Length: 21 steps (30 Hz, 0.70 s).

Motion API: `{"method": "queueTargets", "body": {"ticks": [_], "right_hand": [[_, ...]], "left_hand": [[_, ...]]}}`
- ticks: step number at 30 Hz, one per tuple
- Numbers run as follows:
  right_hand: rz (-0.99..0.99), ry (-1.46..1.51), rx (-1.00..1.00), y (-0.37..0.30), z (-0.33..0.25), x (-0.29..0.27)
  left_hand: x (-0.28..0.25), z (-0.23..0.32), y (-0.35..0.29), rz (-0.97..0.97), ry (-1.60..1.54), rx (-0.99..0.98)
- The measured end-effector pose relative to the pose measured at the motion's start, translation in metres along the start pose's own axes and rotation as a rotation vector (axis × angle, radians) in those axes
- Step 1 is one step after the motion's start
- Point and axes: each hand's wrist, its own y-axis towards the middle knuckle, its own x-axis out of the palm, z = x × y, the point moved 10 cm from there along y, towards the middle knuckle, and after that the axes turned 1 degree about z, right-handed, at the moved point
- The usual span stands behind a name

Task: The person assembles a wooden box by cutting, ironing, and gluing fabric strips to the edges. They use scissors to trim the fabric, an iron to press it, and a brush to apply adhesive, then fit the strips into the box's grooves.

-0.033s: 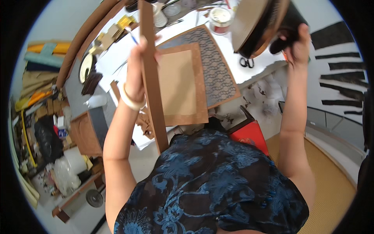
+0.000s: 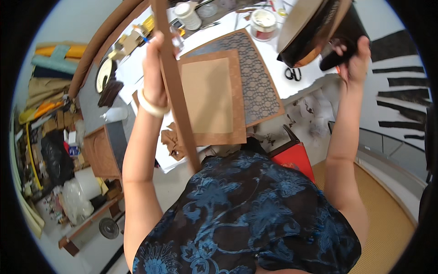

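In my left hand (image 2: 157, 75), raised at the left, is a long brown board (image 2: 175, 86), seen nearly edge-on and tilted; the fingers wrap round its edge. Its lower end reaches my clothing, and its top runs out of view. Up at the right, my right hand (image 2: 356, 64) is closed round the black handle of what looks like a clothes iron (image 2: 335, 32), its pale flat face turned left. Between the hands lies a tan panel with a brown border (image 2: 211, 96), overlapping a dark patterned panel (image 2: 260, 82) with a brown edge.
Black-handled scissors (image 2: 293, 74) and an open white tub (image 2: 263, 23) are on the white-covered table. A white bottle (image 2: 115, 114) lies at its left. Crumpled brown scraps (image 2: 171, 141) sit near the front edge. A red seat (image 2: 296, 160) stands below, with shelves of materials at far left.
The iron has shifted slightly right and down in the picture with my right hand. My left hand and the board's upper part have moved slightly left.
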Motion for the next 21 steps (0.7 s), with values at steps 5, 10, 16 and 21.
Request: {"method": "queueTargets", "body": {"ticks": [5,10,16,21], "right_hand": [[0.165,0.083,-0.006,-0.088,0.022,-0.019],[0.201,0.070,-0.076,-0.144,-0.005,-0.009],[0.276,-0.046,-0.190,-0.170,-0.033,-0.010],[0.256,0.021,-0.211,-0.182,-0.036,-0.020]], "left_hand": [[-0.111,0.063,0.031,0.589,-0.206,0.425],[-0.119,0.067,0.016,0.691,-0.294,0.457],[-0.090,0.073,-0.006,0.703,-0.297,0.498],[-0.069,0.081,-0.023,0.708,-0.274,0.474]]}}
